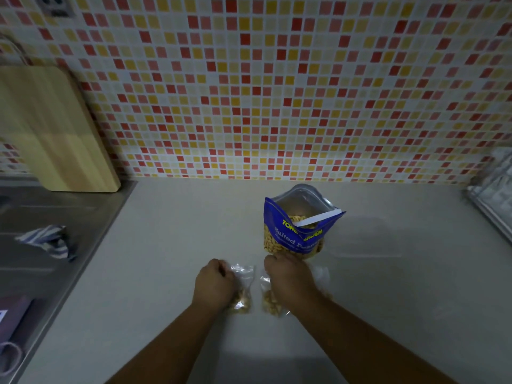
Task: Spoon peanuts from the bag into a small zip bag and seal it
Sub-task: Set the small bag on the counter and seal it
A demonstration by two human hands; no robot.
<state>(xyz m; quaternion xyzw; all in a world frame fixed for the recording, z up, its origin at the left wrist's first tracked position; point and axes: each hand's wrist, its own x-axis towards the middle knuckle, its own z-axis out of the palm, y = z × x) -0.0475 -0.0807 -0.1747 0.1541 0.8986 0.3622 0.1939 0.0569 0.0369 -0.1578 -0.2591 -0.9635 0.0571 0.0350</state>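
Observation:
An open blue peanut bag [297, 231] stands on the counter, with a white spoon handle [318, 218] sticking out of its mouth. Just in front of it lie two small clear zip bags with peanuts in them. My left hand [214, 284] is closed on the left zip bag [243, 289]. My right hand [289, 278] is closed over the right zip bag [270, 300], hiding most of it. More clear plastic [321, 274] shows to the right of my right hand.
A wooden cutting board [55, 128] leans on the tiled wall at the left. A steel sink area [41, 217] holds a striped cloth [47, 241]. A clear lid or container [365, 239] lies right of the peanut bag. A rack [496, 195] stands at the far right.

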